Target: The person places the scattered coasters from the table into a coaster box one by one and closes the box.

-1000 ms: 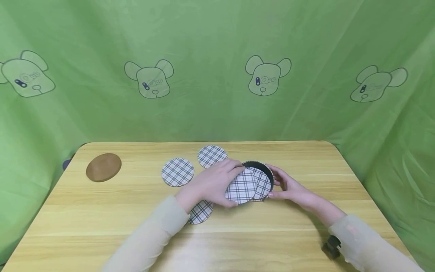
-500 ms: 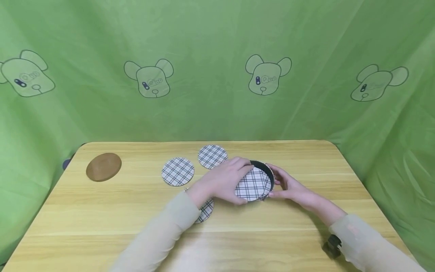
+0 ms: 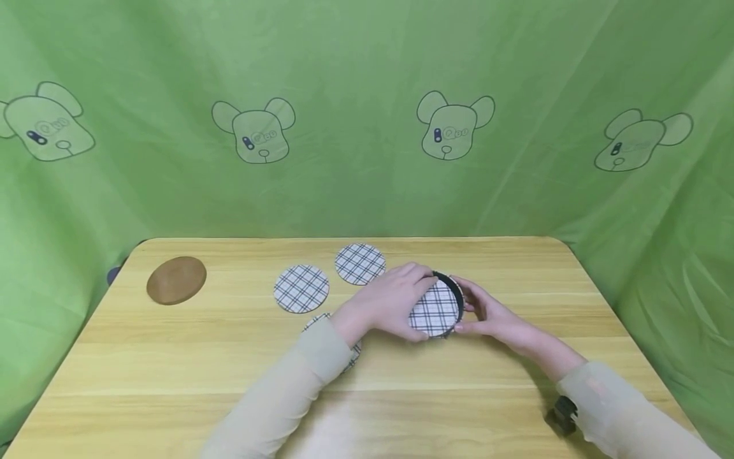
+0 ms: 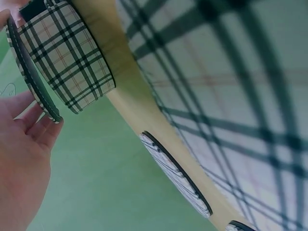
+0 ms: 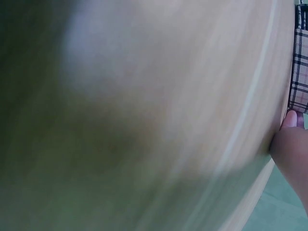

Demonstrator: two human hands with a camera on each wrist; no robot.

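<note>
A plaid round coaster (image 3: pixel 434 310) lies between the fingers and thumb of my left hand (image 3: pixel 395 299). It is tilted over the mouth of a round plaid coaster holder (image 3: pixel 459 294) with a dark inside. In the left wrist view, the coaster's dark edge (image 4: pixel 30 72) stands at the rim of the holder (image 4: pixel 70 55), and the left fingers grip it. My right hand (image 3: pixel 496 322) holds the holder's right side, thumb at the near side and fingers behind. The right wrist view catches just the holder's plaid wall (image 5: pixel 301 67) above the right hand (image 5: pixel 291 144). The coaster hides most of the holder's inside.
Plaid coasters lie flat on the wooden table (image 3: pixel 229 357): one at left (image 3: pixel 301 289), one farther back (image 3: pixel 360 264). Other plaid pieces show partly from under the left sleeve (image 3: pixel 321 350). A brown round disc (image 3: pixel 176 280) lies far left. Green cloth surrounds the table.
My left hand has moved right with the coaster, bringing it over the holder's mouth. The left sleeve covers more of the plaid pieces beneath it. The right hand stays on the holder.
</note>
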